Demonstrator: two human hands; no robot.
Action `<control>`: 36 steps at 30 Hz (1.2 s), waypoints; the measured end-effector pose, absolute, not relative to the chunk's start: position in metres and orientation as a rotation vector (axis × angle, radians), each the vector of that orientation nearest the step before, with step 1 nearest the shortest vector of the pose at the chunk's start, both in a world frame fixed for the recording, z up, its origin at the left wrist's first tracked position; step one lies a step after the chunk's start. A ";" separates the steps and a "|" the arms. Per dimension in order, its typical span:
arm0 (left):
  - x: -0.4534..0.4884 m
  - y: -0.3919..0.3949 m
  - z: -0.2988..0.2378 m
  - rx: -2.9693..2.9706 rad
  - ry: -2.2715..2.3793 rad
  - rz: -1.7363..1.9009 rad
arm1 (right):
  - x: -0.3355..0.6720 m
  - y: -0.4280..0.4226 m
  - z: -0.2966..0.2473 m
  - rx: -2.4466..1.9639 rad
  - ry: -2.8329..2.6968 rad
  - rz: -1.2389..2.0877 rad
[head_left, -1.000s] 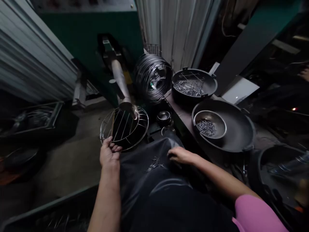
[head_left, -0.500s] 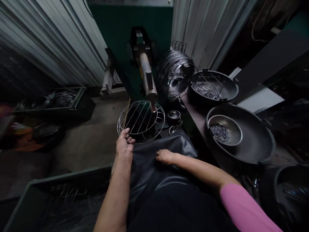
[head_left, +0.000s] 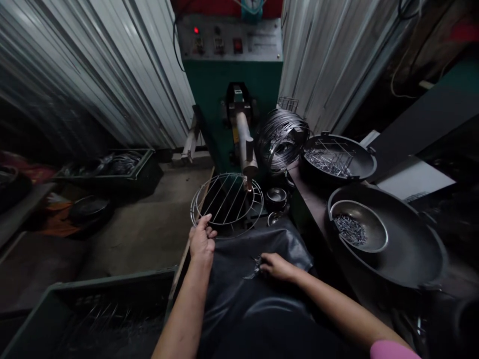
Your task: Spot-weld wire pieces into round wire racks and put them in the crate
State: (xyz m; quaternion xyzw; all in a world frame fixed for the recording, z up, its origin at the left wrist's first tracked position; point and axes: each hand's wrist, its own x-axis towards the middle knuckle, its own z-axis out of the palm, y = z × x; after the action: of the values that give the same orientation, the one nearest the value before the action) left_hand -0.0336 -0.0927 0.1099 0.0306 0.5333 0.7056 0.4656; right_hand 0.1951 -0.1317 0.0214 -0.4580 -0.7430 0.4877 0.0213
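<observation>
The one view looks out from the person's own head, facing forward and steeply down, across the dark lap cloth (head_left: 258, 324) at bottom centre. The left hand (head_left: 202, 243) and right hand (head_left: 277, 267) fall just below mid-frame, fairly close to the lens; the control panel (head_left: 228, 39) stands farther off at top centre. Coverage is wide, taking in metal walls (head_left: 138, 70) at both upper sides.
</observation>
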 end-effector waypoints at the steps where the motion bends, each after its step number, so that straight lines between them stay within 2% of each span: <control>1: -0.033 -0.093 0.110 0.074 1.314 1.737 | 0.202 -0.130 0.025 -1.491 -2.124 1.629; 4: -0.032 -0.094 0.111 0.076 1.338 1.748 | 0.215 -0.123 0.034 -1.625 -1.732 1.904; 9: -0.028 -0.095 0.110 0.113 1.385 1.734 | 0.203 -0.119 0.026 -1.696 -1.605 2.086; 15: -0.027 -0.097 0.111 0.124 1.412 1.738 | 0.185 -0.125 0.006 -1.746 -1.674 2.074; 24: -0.030 -0.096 0.106 0.162 1.418 1.747 | 0.202 -0.123 0.022 -1.641 -1.473 2.147; 30: -0.030 -0.096 0.113 0.196 1.431 1.781 | 0.239 -0.120 0.035 -1.489 -1.306 1.996; 36: -0.026 -0.099 0.116 0.221 1.438 1.759 | 0.254 -0.129 0.031 -1.760 -2.006 1.616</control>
State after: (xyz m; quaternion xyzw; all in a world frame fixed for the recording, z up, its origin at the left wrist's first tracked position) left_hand -0.0258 -0.0987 0.1155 0.0879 0.5728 0.7007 0.4162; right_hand 0.2541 -0.1293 0.0309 -0.5641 -0.6429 0.5180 0.0111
